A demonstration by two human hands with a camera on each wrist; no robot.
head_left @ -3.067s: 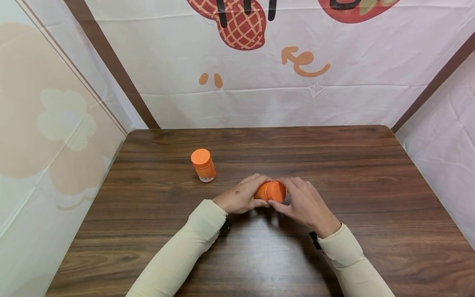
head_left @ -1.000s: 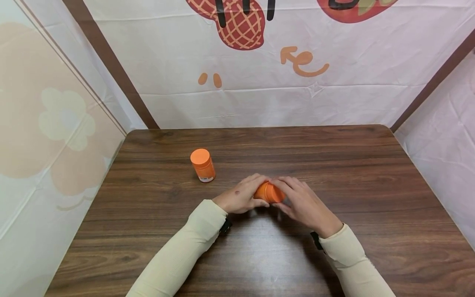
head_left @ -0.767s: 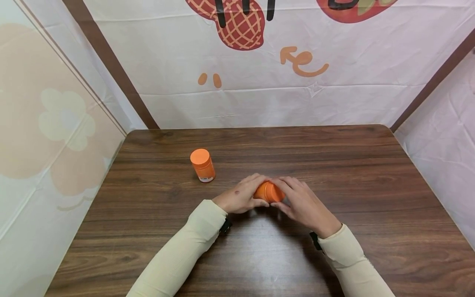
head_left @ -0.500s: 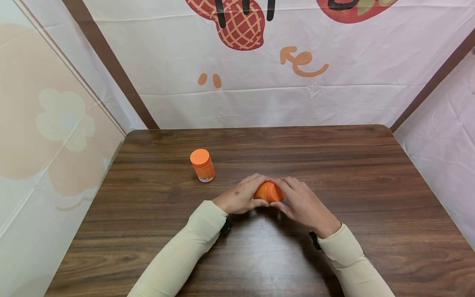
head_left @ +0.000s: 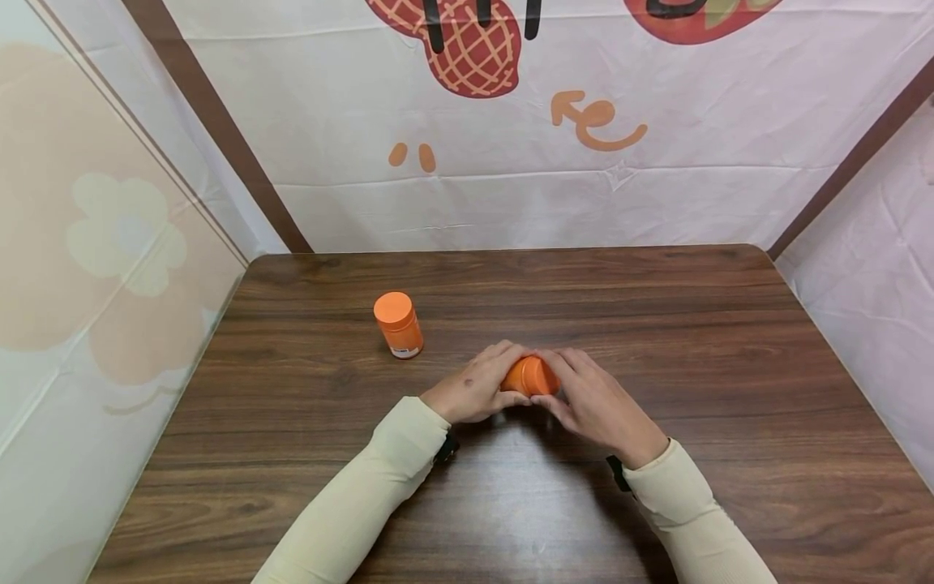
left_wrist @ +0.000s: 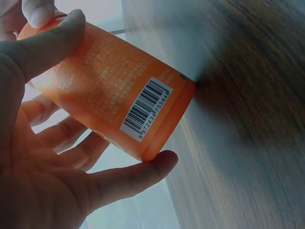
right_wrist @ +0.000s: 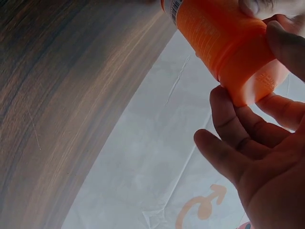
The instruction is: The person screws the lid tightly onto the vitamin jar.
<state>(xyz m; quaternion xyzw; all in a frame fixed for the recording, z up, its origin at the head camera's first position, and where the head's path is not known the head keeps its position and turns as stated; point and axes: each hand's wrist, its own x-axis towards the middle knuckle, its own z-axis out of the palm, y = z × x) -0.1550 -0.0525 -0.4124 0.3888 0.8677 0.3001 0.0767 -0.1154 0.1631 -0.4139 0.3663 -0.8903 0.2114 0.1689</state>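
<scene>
An orange pill bottle point(head_left: 515, 375) with an orange cap point(head_left: 540, 377) is held tilted just above the table, its cap end towards the right. My left hand point(head_left: 473, 389) grips the bottle's body, thumb on the near side. In the left wrist view the printed label and barcode point(left_wrist: 147, 109) show near the bottle's base. My right hand point(head_left: 600, 403) holds the cap point(right_wrist: 250, 67) between thumb and fingers; the cap sits on the bottle. A second orange bottle point(head_left: 400, 326), capped, stands upright farther back to the left.
The dark wooden table point(head_left: 700, 341) has rounded back corners. Behind it hangs a pale printed sheet point(head_left: 511, 203), with similar sheets along both sides.
Compared with about three seconds ago, my right hand's fingers have shifted left and moved round the cap. The left hand's grip stays nearly the same. The standing bottle has not moved.
</scene>
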